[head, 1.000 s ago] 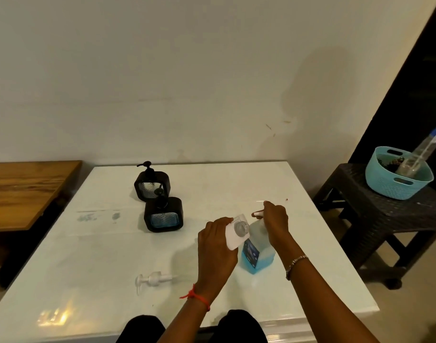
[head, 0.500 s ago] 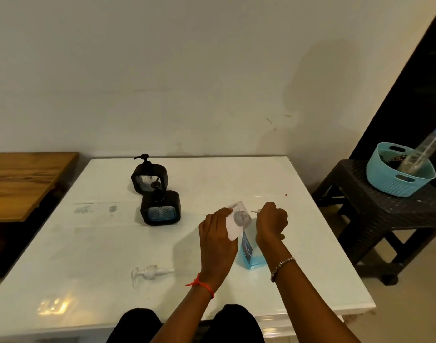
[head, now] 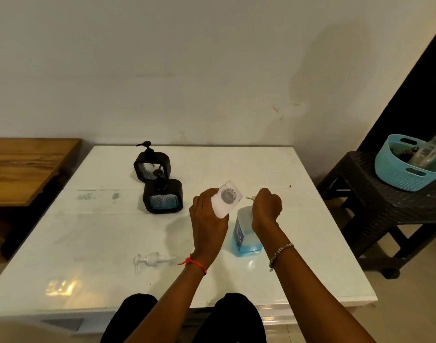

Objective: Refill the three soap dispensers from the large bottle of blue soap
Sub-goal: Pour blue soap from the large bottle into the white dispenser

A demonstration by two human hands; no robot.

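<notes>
The left hand (head: 207, 224) grips a white dispenser (head: 227, 199), neck uncapped, at frame centre; the right hand (head: 266, 209) curls round the top of the large blue soap bottle (head: 246, 241) just right of it, on the white table (head: 88, 231). Left of centre stand a far black dispenser (head: 151, 167) and a near black dispenser (head: 162, 198) (pumps on); a loose white pump (head: 151, 259) lies below them

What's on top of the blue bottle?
The right hand grips the bottle top; a white tip pokes out from the grip. The neck and any cap are hidden under that hand.
</notes>
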